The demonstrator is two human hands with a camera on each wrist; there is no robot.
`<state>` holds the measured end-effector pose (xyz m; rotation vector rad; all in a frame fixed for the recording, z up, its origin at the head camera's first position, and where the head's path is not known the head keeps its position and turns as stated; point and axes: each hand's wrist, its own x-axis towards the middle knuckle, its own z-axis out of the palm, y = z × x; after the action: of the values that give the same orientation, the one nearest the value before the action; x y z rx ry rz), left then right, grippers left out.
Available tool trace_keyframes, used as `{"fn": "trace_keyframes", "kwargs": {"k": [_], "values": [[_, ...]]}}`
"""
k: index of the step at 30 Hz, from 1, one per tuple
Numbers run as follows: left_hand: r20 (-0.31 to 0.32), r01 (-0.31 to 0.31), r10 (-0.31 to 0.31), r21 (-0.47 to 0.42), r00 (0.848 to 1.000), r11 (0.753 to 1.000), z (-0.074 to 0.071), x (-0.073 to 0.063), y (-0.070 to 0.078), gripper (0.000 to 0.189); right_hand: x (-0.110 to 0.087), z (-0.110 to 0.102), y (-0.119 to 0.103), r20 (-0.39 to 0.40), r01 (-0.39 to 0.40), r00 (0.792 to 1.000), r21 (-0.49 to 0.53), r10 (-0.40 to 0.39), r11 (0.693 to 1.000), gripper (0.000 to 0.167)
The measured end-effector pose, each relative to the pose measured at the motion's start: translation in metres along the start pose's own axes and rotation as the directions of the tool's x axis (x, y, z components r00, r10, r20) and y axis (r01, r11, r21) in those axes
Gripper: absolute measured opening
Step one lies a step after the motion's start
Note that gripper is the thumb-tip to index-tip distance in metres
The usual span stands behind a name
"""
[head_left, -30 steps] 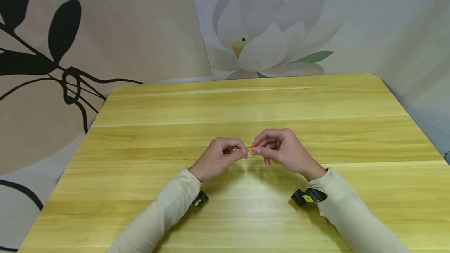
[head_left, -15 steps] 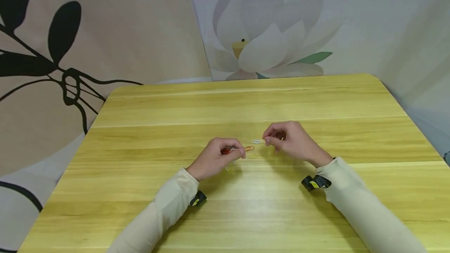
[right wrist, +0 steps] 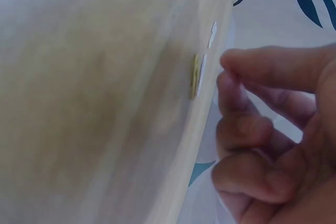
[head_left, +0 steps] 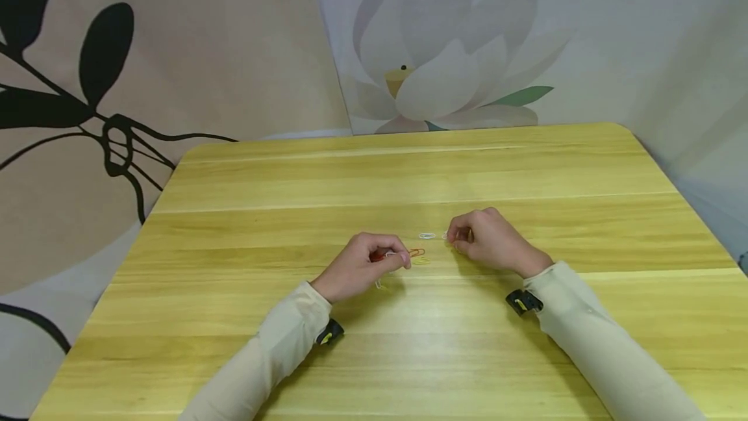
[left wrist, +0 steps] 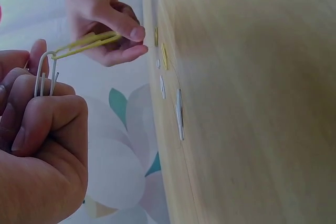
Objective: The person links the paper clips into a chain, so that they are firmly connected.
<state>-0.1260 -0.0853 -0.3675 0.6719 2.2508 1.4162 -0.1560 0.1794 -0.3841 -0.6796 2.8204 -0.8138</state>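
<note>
My left hand [head_left: 362, 265] pinches a linked chain of paper clips between thumb and forefinger. A red paper clip [head_left: 417, 253] sticks out past its fingertips. Below the hand hang a white clip [left wrist: 38, 74] and a yellow clip [left wrist: 86, 43], hooked together. My right hand [head_left: 497, 242] is low over the table to the right, fingers loosely bent, with nothing visible between thumb and forefinger in the right wrist view. Right at its fingertips lies a white paper clip [head_left: 444, 236], partly hidden. Another white paper clip [head_left: 427, 236] and a yellow paper clip [head_left: 421, 260] lie between the hands.
Both hands work above a wood-grain table [head_left: 292, 180] with rounded far corners. Behind it hangs a pale backdrop [head_left: 234, 51] printed with leaves and a flower. A black band device [head_left: 523, 302] is on the right wrist, another [head_left: 330, 332] on the left.
My right hand has drawn away from the left hand's red clip and moved right, then down toward the clips on the table. My left hand keeps its grip on the chain, nearly still.
</note>
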Motion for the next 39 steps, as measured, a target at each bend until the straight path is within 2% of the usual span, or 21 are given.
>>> {"fn": "trace_keyframes", "kwargs": {"k": [9, 16, 21, 25, 28, 34, 39], "values": [[0.013, -0.014, 0.013, 0.006, 1.0, 1.0, 0.0014, -0.0008, 0.0001, 0.02, -0.0022, -0.0027, 0.0007, 0.026, -0.012, 1.0, -0.097, 0.015, 0.995, 0.028], [0.019, -0.016, 0.015, 0.018, 1.0, 1.0, 0.0027, -0.0007, -0.0001, 0.02, -0.0014, -0.0034, 0.0016, 0.024, -0.026, 0.999, -0.123, 0.029, 0.992, 0.02], [0.03, -0.025, 0.024, 0.014, 0.999, 1.0, 0.004, 0.0, 0.0006, 0.02, 0.0018, -0.0058, 0.0005, 0.094, -0.045, 0.994, -0.124, 0.057, 0.991, 0.018], [0.033, -0.026, 0.025, 0.011, 0.999, 1.0, 0.005, -0.0002, 0.0005, 0.02, 0.0054, -0.0073, -0.001, 0.174, -0.064, 0.981, -0.138, 0.088, 0.988, 0.015], [0.034, -0.025, 0.025, 0.007, 0.999, 1.0, 0.0056, -0.0009, -0.0003, 0.02, 0.0072, -0.0074, -0.002, 0.204, -0.064, 0.974, -0.153, 0.095, 0.986, 0.014], [0.035, -0.024, 0.024, 0.005, 0.999, 1.0, 0.0056, -0.0004, -0.0015, 0.02, 0.0033, -0.0062, -0.0021, 0.186, -0.051, 0.979, -0.156, 0.081, 0.986, 0.015], [0.035, -0.023, 0.023, 0.008, 0.999, 1.0, 0.0054, 0.0004, -0.0011, 0.02, -0.0014, -0.004, -0.0024, 0.125, -0.025, 0.991, -0.078, 0.035, 0.997, 0.013]]}}
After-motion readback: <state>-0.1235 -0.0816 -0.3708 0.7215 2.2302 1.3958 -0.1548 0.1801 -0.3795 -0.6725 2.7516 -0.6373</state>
